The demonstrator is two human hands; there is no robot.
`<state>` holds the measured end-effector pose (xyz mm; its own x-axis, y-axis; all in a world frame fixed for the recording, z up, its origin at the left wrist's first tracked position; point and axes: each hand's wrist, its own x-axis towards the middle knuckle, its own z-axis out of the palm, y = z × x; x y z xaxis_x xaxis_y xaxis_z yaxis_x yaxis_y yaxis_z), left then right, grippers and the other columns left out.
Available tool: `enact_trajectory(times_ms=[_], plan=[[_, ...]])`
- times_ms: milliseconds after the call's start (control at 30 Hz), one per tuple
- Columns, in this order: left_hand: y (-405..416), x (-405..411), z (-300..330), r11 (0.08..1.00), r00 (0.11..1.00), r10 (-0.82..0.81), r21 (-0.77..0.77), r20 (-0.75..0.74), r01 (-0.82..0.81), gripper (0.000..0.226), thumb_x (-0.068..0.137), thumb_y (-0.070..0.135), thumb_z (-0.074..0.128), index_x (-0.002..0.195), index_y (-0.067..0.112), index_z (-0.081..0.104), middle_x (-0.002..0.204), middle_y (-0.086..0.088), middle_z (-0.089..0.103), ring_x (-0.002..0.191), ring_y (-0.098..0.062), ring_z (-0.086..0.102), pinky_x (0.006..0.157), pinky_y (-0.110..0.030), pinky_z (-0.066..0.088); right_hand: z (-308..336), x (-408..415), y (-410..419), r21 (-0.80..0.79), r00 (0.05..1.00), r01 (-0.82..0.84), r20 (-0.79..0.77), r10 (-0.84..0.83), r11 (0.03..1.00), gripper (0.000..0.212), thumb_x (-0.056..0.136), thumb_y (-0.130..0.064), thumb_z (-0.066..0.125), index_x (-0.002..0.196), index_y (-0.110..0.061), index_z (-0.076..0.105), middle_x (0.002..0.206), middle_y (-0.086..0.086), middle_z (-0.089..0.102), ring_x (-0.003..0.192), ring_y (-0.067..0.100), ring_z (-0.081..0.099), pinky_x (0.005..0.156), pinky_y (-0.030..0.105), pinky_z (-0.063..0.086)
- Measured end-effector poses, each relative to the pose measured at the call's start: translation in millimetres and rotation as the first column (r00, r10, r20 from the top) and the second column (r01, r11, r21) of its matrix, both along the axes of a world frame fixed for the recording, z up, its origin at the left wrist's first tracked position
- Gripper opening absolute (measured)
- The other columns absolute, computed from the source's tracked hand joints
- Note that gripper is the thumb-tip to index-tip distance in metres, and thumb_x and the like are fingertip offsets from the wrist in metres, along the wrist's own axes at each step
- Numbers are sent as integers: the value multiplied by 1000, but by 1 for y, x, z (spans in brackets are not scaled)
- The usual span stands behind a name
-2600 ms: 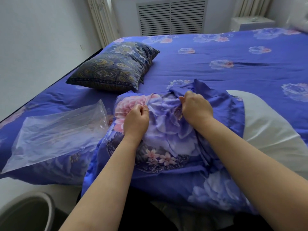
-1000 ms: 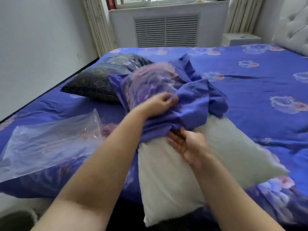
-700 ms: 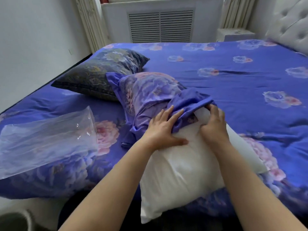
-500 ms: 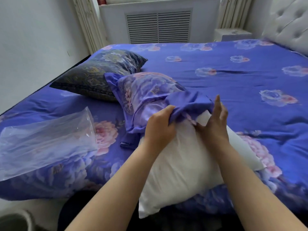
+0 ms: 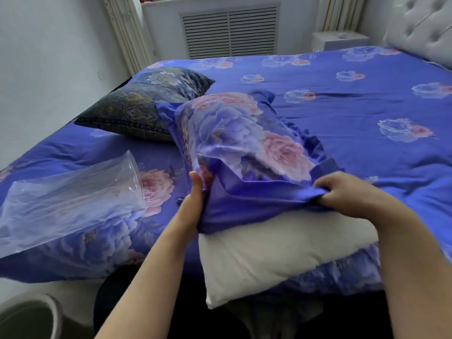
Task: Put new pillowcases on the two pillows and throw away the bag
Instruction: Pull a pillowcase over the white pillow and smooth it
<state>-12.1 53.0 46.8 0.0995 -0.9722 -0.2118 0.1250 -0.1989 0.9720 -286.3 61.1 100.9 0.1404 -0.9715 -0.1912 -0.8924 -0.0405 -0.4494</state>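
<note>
Right now the floral pillowcase point(image 5: 247, 140) covers the far half of the white pillow point(image 5: 274, 253), whose near half lies bare and hangs over the near edge of the bed point(image 5: 354, 99). The left hand point(image 5: 195, 201) holds the case's open hem at its left side, thumb on the outer face of the cloth and the other fingers hidden behind or inside it, so their grip cannot be told fully. The right hand point(image 5: 347, 194) pinches the hem at the right side, fingers curled onto a bunched fold of plain purple cloth. Between both hands the hem stretches across the pillow. A clear plastic bag point(image 5: 66, 199) lies on the bed to the left, apart from both hands. Beyond the pillowcase a dark patterned pillow point(image 5: 141, 104) rests near the wall side.
</note>
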Motion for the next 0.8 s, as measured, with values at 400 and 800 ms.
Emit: enact_trajectory(times_ms=[400, 800], plan=[[-14, 16, -28, 952, 903, -142, 306, 406, 12, 101, 62, 91, 37, 119, 11, 61, 114, -8, 65, 109, -27, 58, 98, -36, 43, -56, -17, -58, -36, 858, 512, 81, -508, 858, 100, 75, -74, 52, 141, -2, 32, 144, 22, 39, 131, 35, 39, 102, 43, 33], [-73, -23, 62, 933, 989, 12, -359, 147, 42, 21, 88, 10, 65, 106, -2, 65, 102, -17, 70, 91, -18, 62, 82, -35, 52, -49, 21, -61, -285, 470, 726, 870, -150, 626, 24, 88, -34, 59, 77, -29, 39, 71, -15, 45, 72, 10, 36, 68, 30, 32]])
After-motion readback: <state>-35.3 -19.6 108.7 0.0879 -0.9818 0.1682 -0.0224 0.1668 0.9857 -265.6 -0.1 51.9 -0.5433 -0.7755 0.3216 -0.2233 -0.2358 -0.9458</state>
